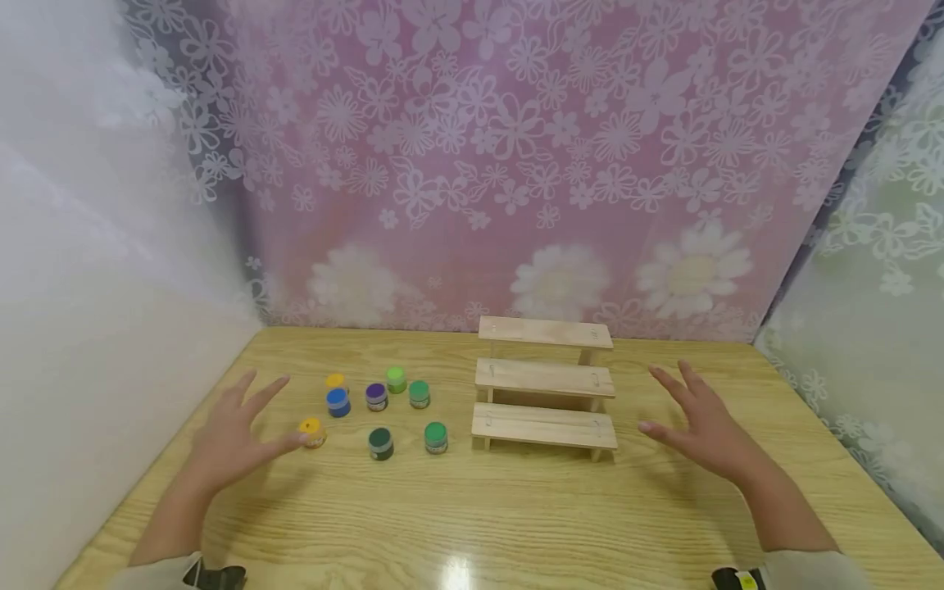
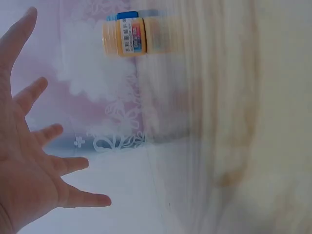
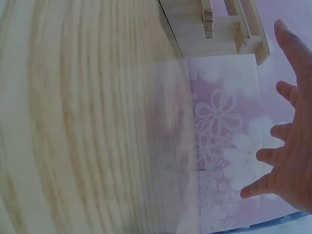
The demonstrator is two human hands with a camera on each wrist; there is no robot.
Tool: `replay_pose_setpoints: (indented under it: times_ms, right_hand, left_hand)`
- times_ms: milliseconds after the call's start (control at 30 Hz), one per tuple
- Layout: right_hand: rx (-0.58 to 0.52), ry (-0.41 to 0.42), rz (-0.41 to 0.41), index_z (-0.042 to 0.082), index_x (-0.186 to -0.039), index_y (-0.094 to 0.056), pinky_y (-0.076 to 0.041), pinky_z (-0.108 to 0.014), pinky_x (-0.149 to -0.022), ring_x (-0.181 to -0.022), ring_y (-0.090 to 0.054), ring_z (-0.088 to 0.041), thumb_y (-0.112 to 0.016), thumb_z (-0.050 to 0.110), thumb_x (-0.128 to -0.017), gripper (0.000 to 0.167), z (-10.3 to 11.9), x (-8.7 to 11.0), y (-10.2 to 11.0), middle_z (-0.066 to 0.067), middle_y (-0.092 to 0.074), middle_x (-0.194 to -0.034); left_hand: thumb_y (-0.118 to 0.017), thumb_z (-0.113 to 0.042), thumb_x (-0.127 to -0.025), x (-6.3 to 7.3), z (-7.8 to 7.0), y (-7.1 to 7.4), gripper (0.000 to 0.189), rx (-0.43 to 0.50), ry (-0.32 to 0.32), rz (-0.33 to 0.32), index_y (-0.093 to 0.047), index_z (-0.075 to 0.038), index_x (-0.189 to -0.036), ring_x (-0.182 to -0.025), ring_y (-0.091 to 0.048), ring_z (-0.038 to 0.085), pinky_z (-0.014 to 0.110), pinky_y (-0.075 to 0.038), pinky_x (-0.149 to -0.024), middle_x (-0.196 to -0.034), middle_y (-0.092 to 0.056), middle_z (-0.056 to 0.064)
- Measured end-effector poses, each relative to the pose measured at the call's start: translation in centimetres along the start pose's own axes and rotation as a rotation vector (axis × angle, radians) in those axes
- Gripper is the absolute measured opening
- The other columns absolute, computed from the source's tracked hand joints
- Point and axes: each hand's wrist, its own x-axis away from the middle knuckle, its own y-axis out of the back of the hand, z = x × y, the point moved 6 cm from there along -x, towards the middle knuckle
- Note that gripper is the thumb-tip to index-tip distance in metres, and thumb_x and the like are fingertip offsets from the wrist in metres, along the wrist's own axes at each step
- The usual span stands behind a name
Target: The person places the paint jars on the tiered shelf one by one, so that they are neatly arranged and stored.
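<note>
My left hand (image 1: 230,442) is spread over the table's left side and holds nothing; its thumb tip overlaps a yellow-orange paint jar (image 1: 312,433) in the head view, and in the left wrist view that jar (image 2: 127,38) stands apart from the fingers. Behind it are a blue-lidded jar (image 1: 338,402) and another orange-lidded one (image 1: 336,383), partly hidden. Purple (image 1: 376,397), light green (image 1: 396,379), green and dark green (image 1: 380,443) lidded jars stand further right. My right hand (image 1: 704,430), fingers spread and bare of any object, hovers right of a three-tier wooden stand (image 1: 544,423).
The wooden tabletop (image 1: 516,524) ends at a pink flowered backdrop (image 1: 457,164). A white wall (image 1: 133,270) borders the left, and a pale flowered curtain (image 1: 870,328) the right. Two green-lidded jars (image 1: 419,394) stand nearest the stand's left side.
</note>
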Motion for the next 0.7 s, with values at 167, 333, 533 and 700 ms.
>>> replay_pose_setpoints:
  times_ms: [167,333,533,700]
  right_hand:
    - [-0.075,0.000,0.035,0.025,-0.157,-0.022,-0.025,-0.082,-0.088,-0.135,-0.013,-0.062,-0.067,0.042,-0.092,0.080,0.3,-0.2,-0.8,-0.025,0.001,-0.160]
    - [-0.132,0.014,0.036,0.019,-0.156,-0.027,-0.028,-0.079,-0.092,-0.136,-0.017,-0.059,-0.069,0.040,-0.091,0.080,0.7,-0.2,-1.7,-0.028,-0.010,-0.158]
    - [-0.248,0.006,0.046,0.013,-0.155,-0.026,-0.035,-0.071,-0.096,-0.133,-0.027,-0.055,-0.071,0.035,-0.090,0.082,0.5,-0.4,-2.6,-0.028,-0.020,-0.154]
    - [-0.324,-0.016,0.068,0.013,-0.153,-0.031,-0.046,-0.062,-0.092,-0.131,-0.034,-0.055,-0.073,0.033,-0.089,0.079,0.1,-0.6,-3.4,-0.026,-0.024,-0.153]
  left_hand:
    - [-0.079,-0.054,-0.076,-0.5,-0.8,-0.5,0.095,0.078,0.007,0.061,-0.037,-0.016,-0.152,-0.132,-0.021,0.061,0.083,-0.028,-0.086,-0.155,-0.017,0.029]
    - [-0.083,-0.046,-0.075,-0.6,-1.5,-0.9,0.090,0.150,-0.017,0.079,-0.042,-0.012,-0.149,-0.131,-0.023,0.060,0.081,-0.030,-0.087,-0.151,-0.022,0.031]
    - [-0.084,-0.042,-0.075,-0.9,-1.2,-2.1,0.087,0.205,-0.014,0.125,-0.046,-0.008,-0.145,-0.127,-0.032,0.057,0.075,-0.037,-0.088,-0.146,-0.028,0.032]
    - [-0.085,-0.037,-0.075,-1.2,-0.7,-2.9,0.081,0.256,0.017,0.160,-0.051,-0.006,-0.142,-0.119,-0.045,0.051,0.067,-0.045,-0.086,-0.144,-0.035,0.029]
